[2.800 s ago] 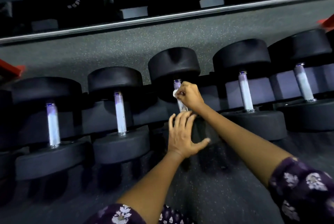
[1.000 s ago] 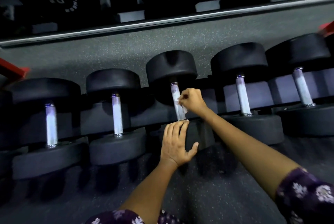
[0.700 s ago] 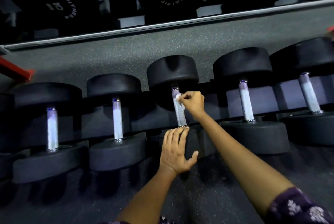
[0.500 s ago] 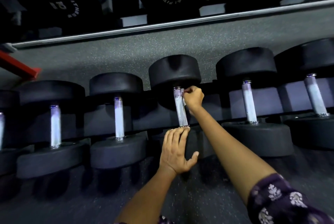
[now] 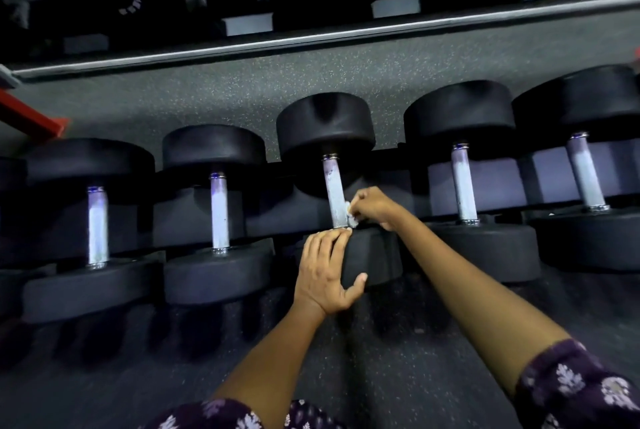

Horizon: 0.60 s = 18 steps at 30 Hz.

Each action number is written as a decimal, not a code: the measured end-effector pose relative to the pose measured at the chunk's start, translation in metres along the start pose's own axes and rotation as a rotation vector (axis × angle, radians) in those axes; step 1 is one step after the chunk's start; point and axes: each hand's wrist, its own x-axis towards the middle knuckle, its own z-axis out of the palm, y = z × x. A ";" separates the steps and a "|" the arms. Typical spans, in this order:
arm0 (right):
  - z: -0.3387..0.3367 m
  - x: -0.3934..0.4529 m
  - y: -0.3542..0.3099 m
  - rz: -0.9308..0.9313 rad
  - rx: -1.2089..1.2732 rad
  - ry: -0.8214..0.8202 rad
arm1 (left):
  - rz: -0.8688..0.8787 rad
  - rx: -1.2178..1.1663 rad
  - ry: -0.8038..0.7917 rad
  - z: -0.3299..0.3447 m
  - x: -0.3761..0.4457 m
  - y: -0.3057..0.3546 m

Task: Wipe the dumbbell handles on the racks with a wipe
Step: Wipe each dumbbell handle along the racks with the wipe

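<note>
White wipe (image 5: 350, 216) pinched by right hand (image 5: 372, 205) against handle (image 5: 335, 194); left hand (image 5: 327, 272) flat on weight (image 5: 372, 260).

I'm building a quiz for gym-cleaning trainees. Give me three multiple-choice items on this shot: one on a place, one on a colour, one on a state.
1. Where on the middle dumbbell's handle is the wipe?
A. at the far end, by the far head
B. at the near end, by the near head
C. off the handle, on the floor

2. What colour is the wipe?
A. white
B. blue
C. yellow

3. What is the left hand doing?
A. hanging idle at the side
B. gripping a neighbouring handle
C. resting on the near head of the same dumbbell

Answers:
1 B: the right hand presses the wipe against the handle just above the near head.
2 A: a white wad shows at the fingertips.
3 C: its fingers lie over the head's top and the thumb on its face.
</note>
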 end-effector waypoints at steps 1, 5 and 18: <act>-0.001 -0.002 0.001 0.027 -0.012 -0.047 | 0.003 0.003 0.006 0.000 0.001 0.000; 0.004 0.001 -0.003 0.023 -0.011 0.131 | 0.007 0.007 0.019 0.002 0.000 0.000; 0.007 -0.013 -0.015 0.037 -0.605 0.155 | 0.014 -0.055 -0.009 -0.002 0.002 -0.002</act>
